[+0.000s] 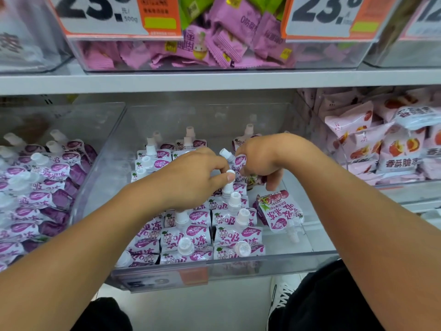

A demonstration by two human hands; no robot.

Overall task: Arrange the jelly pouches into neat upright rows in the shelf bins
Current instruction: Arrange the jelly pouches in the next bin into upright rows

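**Both hands at the pouch row, mid-bin**

In the clear middle bin (317, 255), the left hand (191, 177) pinches a white spout cap (230, 174); the right hand (260, 158) grips a purple jelly pouch (239, 162) just behind it. A cherry pouch (280, 211) lies upside down on bare floor at right. Both forearms reach in over the front edge.

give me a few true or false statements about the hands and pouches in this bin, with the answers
1. Both hands are inside the middle clear bin. True.
2. The left hand pinches the white cap of an upright pouch. True.
3. The right hand is flat and holds nothing. False: its fingers curl round a purple pouch with a white cap.
4. The cherry pouch at the bin's right stands upright in a row. False: it lies alone, spout pointing toward the front.
5. The bin above holds pink wrapped sweets. True.
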